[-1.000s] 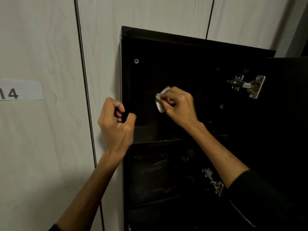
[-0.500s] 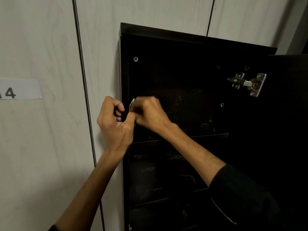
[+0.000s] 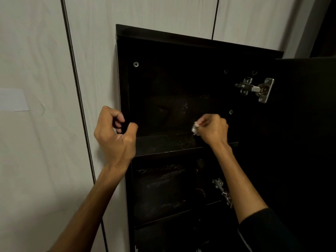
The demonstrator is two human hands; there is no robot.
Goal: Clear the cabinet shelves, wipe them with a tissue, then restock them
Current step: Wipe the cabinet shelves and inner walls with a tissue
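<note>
Gripping the left front edge of the dark cabinet (image 3: 120,73), the left hand (image 3: 114,135) has its fingers curled round that upright panel, thumb on the inner side. Arm bare to the elbow.

Right hand (image 3: 211,130) is inside the top compartment, fingers pinched round a small crumpled white tissue (image 3: 195,129). The wad sticks out at the fingertips, low down, at or just above the top shelf (image 3: 167,144), towards its right half. Whether it presses the shelf board or the back panel, I cannot tell; too dark. A black sleeve (image 3: 263,231) covers the right forearm from the elbow up.

Shelf surface shows faint pale smears. Lower compartments are murky, with dim patchy marks on the back wall; contents not readable.

Cabinet door (image 3: 305,124) stands swung open on the right. A metal hinge (image 3: 256,89) sits at the upper right of the carcass, a second hinge (image 3: 222,192) lower down, partly behind the right forearm. One screw head (image 3: 136,64) shows at the upper left of the back panel.

Pale wood-grain wall panels (image 3: 45,160) surround the cabinet, with a dark vertical seam (image 3: 80,106) left of it. A white label (image 3: 12,100) is stuck at the far left edge.
</note>
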